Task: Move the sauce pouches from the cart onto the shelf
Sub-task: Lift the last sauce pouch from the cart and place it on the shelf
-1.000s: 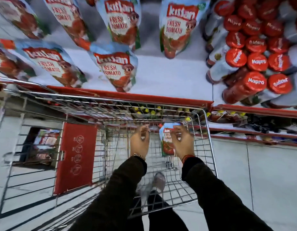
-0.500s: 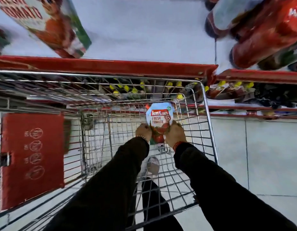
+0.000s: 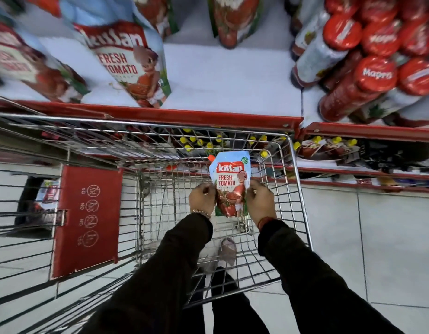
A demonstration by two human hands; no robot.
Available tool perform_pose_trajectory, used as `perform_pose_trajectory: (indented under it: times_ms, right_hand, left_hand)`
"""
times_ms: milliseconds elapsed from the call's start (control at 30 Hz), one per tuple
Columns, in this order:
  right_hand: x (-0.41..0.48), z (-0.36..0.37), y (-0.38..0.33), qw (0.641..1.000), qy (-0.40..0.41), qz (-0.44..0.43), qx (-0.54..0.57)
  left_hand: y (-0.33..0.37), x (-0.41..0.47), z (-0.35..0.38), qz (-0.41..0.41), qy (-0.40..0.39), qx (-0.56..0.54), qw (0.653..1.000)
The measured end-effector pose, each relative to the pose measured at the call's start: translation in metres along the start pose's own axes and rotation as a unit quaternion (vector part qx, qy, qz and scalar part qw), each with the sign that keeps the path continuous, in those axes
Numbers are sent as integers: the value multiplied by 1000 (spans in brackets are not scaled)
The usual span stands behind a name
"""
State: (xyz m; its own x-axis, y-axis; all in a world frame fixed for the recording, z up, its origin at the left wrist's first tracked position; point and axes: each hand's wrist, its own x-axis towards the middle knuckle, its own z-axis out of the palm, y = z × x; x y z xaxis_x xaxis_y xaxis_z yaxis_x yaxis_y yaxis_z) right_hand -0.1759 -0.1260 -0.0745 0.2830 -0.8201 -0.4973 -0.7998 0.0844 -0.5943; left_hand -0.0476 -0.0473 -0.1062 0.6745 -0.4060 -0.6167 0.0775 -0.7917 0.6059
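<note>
A light-blue tomato sauce pouch (image 3: 230,179) stands upright inside the wire cart (image 3: 297,189), held from both sides. My left hand (image 3: 202,198) grips its left edge and my right hand (image 3: 260,201) grips its right edge, low on the pouch. Above the cart runs the white shelf (image 3: 223,75) with a red front lip. Matching pouches stand on it, one large and close at the left (image 3: 131,63), another blurred at the far left (image 3: 28,66), and more at the back.
Red-capped sauce bottles (image 3: 375,75) crowd the shelf's right part. A lower shelf with yellow-capped packs (image 3: 324,145) sits behind the cart's far rim. A red folded child-seat flap (image 3: 88,218) hangs in the cart's left. My shoe (image 3: 228,251) shows through the cart floor.
Both hands closed on the pouch low in the cart and lifted it upright, front facing me. My head tilted back up, bringing the shelf's pouches and bottles back into view.
</note>
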Motion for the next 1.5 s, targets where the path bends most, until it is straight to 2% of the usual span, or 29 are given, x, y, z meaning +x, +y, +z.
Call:
perform_pose_trajectory:
  times_ms: [233, 333, 467, 600, 733, 1000, 1300, 1500]
  right_hand:
    - [-48, -36, -33, 993, 54, -65, 79]
    - [-67, -55, -49, 988, 78, -101, 93]
    - [-83, -83, -76, 971, 123, -145, 146]
    - [-85, -116, -109, 949, 146, -182, 210]
    - [-75, -152, -147, 930, 185, -222, 226]
    - [-22, -175, -192, 933, 183, -207, 231]
    - [-6, -153, -176, 949, 145, -191, 204]
    - [-5, -156, -175, 956, 111, -182, 203]
  left_hand:
    - [28, -53, -48, 96, 54, -43, 993]
    - [42, -77, -66, 138, 76, -93, 983]
    - [74, -101, -87, 208, 125, -143, 960]
    - [115, -115, -108, 287, 140, -182, 930]
    - [165, -113, -127, 330, 143, -196, 912]
    - [234, -81, -136, 331, 153, -147, 919]
    - [220, -61, -124, 320, 151, -123, 927]
    - [213, -63, -122, 312, 130, -163, 927]
